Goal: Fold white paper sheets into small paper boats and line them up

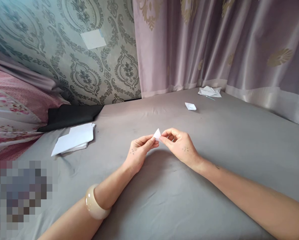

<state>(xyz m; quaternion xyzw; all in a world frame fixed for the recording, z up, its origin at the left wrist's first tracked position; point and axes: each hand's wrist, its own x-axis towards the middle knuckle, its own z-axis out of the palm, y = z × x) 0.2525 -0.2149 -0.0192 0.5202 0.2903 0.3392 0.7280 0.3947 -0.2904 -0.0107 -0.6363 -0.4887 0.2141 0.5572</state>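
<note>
Pinches a small, peaked, folded white paper [157,134]: grips its left side between thumb and fingers of the left hand [138,151], and nips its right edge with thumb and fingertips of the right hand [182,145]. Holds it over the grey cloth [189,196]. Wears a pale bangle [90,203] on the left forearm. Has a stack of white paper [75,138] left of the left hand, a black cloth [71,116] beyond it, and, past the right hand, a folded paper shape [190,106] and a loose paper pile [209,91] near the curtain [177,50].
</note>
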